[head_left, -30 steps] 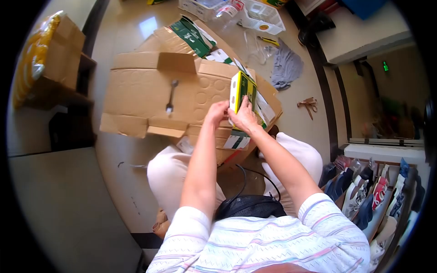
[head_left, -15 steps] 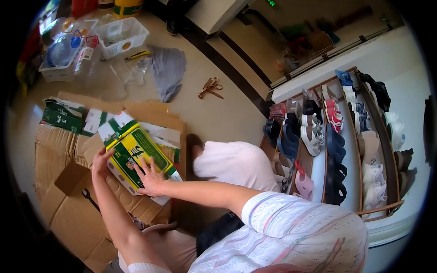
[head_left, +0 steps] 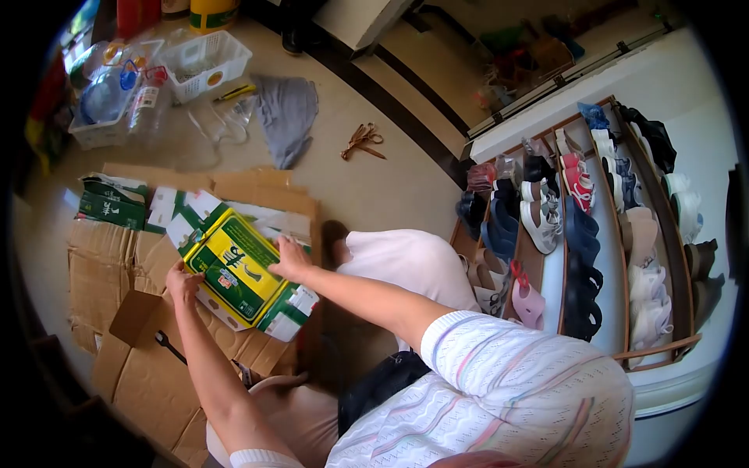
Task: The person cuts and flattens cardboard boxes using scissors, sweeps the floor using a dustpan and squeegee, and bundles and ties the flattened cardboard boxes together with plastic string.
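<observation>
A flattened green and yellow printed carton with dark lettering lies tilted on top of the cardboard pile. Its white and green end flaps spread out at both ends. My left hand is closed on the carton's left edge, the thumb on the printed face. At the opposite long edge, my right hand has its fingers bent and closed over the border. Beneath are flattened brown cardboard boxes, and a green and white carton lies behind on the left. A dark-handled tool rests on the cardboard near my left forearm.
Scissors and a grey cloth lie on the floor ahead. Farther left are a white plastic basket, a yellow-handled cutter and a crate of plastic bottles. A shoe rack full of shoes stands on the right.
My right hand has moved from flat on the carton's face to its right edge. The carton has shifted slightly, with more of its near end flap showing. My left hand keeps its edge.
</observation>
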Tool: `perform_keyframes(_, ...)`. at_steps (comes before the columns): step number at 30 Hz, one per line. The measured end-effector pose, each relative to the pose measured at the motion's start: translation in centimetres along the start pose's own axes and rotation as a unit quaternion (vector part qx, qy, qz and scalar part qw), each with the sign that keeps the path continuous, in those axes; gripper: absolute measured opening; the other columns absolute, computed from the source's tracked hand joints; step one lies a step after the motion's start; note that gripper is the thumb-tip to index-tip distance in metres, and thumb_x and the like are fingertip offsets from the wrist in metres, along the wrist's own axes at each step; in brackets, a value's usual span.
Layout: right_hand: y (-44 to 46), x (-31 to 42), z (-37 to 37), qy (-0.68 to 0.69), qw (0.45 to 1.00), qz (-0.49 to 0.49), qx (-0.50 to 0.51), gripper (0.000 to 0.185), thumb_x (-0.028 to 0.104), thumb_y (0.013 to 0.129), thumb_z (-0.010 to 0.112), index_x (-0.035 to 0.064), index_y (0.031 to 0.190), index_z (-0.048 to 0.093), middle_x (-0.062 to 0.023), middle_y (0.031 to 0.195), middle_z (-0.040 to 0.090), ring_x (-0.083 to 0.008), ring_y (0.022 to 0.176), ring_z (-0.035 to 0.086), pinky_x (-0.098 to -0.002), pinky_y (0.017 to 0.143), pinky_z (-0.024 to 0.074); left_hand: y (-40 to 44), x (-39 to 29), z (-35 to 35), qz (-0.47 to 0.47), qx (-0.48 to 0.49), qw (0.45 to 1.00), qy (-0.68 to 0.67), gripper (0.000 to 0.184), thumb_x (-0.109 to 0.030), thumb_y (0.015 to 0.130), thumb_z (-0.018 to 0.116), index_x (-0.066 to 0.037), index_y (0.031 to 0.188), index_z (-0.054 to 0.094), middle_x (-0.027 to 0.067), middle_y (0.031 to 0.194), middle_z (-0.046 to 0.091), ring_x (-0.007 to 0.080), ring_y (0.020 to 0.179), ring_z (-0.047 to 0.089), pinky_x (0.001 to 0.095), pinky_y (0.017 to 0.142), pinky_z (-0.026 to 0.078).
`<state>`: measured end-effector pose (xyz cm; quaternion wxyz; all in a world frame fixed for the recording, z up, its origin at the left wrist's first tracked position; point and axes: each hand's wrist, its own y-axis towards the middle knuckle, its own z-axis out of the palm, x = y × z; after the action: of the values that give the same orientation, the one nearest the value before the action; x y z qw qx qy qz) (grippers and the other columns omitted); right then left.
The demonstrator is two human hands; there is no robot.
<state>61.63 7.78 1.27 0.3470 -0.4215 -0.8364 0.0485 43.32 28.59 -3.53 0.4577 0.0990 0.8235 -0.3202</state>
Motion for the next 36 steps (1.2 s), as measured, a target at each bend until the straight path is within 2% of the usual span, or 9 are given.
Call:
perform_keyframes(7,1.4,-0.2,-0.3,0.053,0.996,-0.007,0.074,0.059,0.038,0.055,0.072,0.0058,0.102,0.056,-0.0146,0.103,0.059,-0.0288,0.097,0.055,-0.0372,0.084,0.0437,-1.7,-1.5,-1.3,-0.02,-0.013,0.997,0.076,0.046,-0.007,0.059,0.073,-0.004,0.104,0.061,0.0088,0.076,0.064,0.0176,0.061,0.06,0.0299,0.058,0.047)
perform_keyframes(10,0.3,1.0,-0.8,0.056,0.991,-0.089,-0.085,0.05,0.031,0.058,0.073,-0.0016,0.093,0.057,-0.0168,0.087,0.061,-0.0266,0.083,0.057,-0.0364,0.076,0.0464,0.6,1.4,-1.5,0.031,-0.054,0.992,0.111,0.035,-0.004,0.065,0.068,-0.002,0.099,0.062,0.0085,0.076,0.063,0.0159,0.062,0.057,0.0309,0.054,0.045)
perform_keyframes(12,-0.5,2.8,-3.3,0.117,0.99,-0.078,0.011,0.042,0.02,0.067,0.072,-0.0038,0.098,0.056,-0.0096,0.082,0.061,-0.0175,0.076,0.058,-0.0304,0.071,0.0484,-0.4,-0.2,-3.2,0.032,-0.018,0.992,0.119,0.032,-0.009,0.065,0.071,-0.003,0.095,0.063,0.0082,0.077,0.063,0.0175,0.067,0.058,0.0316,0.06,0.046)
perform_keyframes(14,-1.6,4.6,-5.8,0.407,0.874,-0.026,0.264,0.033,0.009,0.072,0.069,-0.004,0.099,0.057,-0.0104,0.09,0.064,-0.0176,0.073,0.062,-0.0299,0.068,0.0515,-3.9,-4.5,-5.4,0.068,-0.048,0.978,0.19,0.036,-0.009,0.065,0.073,-0.004,0.099,0.062,0.0096,0.075,0.062,0.0191,0.066,0.059,0.0333,0.058,0.047)
perform_keyframes(19,-4.1,8.4,-9.8,0.384,0.829,-0.002,0.407,0.039,0.008,0.076,0.067,0.0014,0.112,0.053,-0.0083,0.102,0.062,-0.0168,0.087,0.061,-0.0298,0.077,0.0507,-10.8,-13.7,-8.9,-0.041,-0.006,0.989,0.144,0.058,-0.016,0.063,0.076,-0.006,0.116,0.056,0.0092,0.079,0.065,0.0174,0.067,0.063,0.0311,0.055,0.05)
perform_keyframes(22,-6.6,11.2,-11.4,0.402,0.828,-0.068,0.385,0.028,0.001,0.076,0.064,0.0004,0.103,0.058,-0.0082,0.092,0.065,-0.0166,0.077,0.064,-0.0301,0.07,0.0534,-13.9,-11.9,-9.7,0.025,-0.101,0.994,0.039,0.06,-0.018,0.063,0.076,-0.009,0.118,0.054,0.0088,0.082,0.064,0.0164,0.073,0.062,0.029,0.062,0.05)
perform_keyframes(23,-7.4,12.1,-12.0,0.394,0.837,-0.106,0.364,0.024,0.001,0.075,0.065,0.0002,0.099,0.06,-0.0086,0.088,0.065,-0.0161,0.072,0.064,-0.0298,0.066,0.054,-14.5,-10.7,-9.5,0.067,-0.149,0.986,0.036,0.06,-0.025,0.058,0.076,-0.014,0.115,0.058,0.0112,0.09,0.065,0.0211,0.082,0.062,0.0307,0.077,0.048)
perform_keyframes(28,-9.8,19.4,-16.7,0.304,0.856,-0.248,0.336,0.025,0.003,0.074,0.066,0.0005,0.098,0.06,-0.0095,0.089,0.065,-0.0137,0.071,0.063,-0.0269,0.063,0.0534,-18.2,-9.7,-11.3,0.137,-0.423,0.893,-0.066,0.041,-0.021,0.066,0.07,-0.009,0.105,0.063,0.0077,0.085,0.065,0.0157,0.076,0.061,0.0272,0.073,0.048)
perform_keyframes(36,-9.9,29.1,-27.1,0.256,0.845,-0.421,0.209,0.025,0.008,0.077,0.066,0.0022,0.1,0.061,-0.0105,0.092,0.065,-0.0164,0.073,0.066,-0.0272,0.062,0.0553,-20.3,-8.7,-16.8,0.201,-0.502,0.76,-0.361,0.023,-0.007,0.077,0.061,0.0,0.098,0.061,0.0049,0.082,0.062,0.0109,0.071,0.058,0.0239,0.059,0.046)
